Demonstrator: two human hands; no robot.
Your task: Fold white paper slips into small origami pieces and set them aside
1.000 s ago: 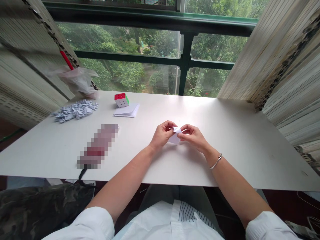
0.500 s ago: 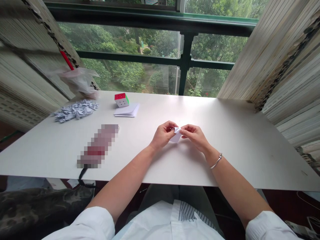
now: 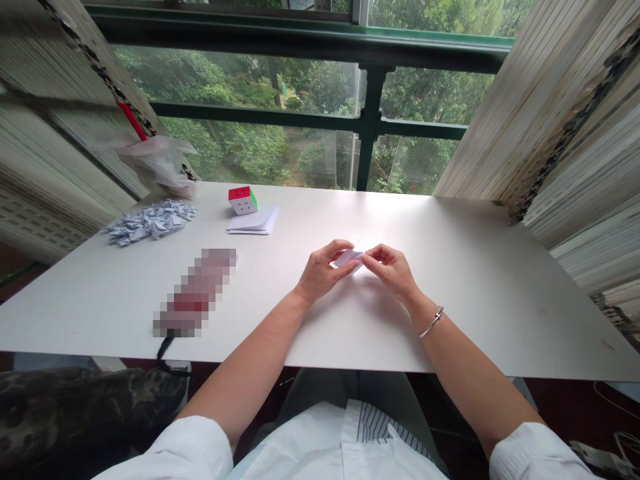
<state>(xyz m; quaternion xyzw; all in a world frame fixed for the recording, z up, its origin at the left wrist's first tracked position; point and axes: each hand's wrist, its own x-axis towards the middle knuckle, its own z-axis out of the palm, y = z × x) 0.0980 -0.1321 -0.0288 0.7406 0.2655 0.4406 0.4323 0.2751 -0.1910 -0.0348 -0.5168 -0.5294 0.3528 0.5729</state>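
Between both hands, just above the white table (image 3: 480,287), is a small folded piece of white paper (image 3: 349,256). My left hand (image 3: 323,270) grips its left side, thumb in front and fingers behind. The fingertips of my right hand (image 3: 390,268) pinch the paper's right end. A bracelet circles my right wrist. Parts of the paper are hidden by the fingers.
A heap of folded paper pieces (image 3: 153,221) lies at the far left, beside a plastic bag (image 3: 160,167). A puzzle cube (image 3: 243,201) rests on folded white sheets (image 3: 257,223). Nearer on the left is a pixelated object (image 3: 195,293) with a black strap.
The paper has turned from hanging downward to lying slantwise between the hands. My left hand has shifted slightly left, its thumb now across the paper's front. My right hand still pinches it.
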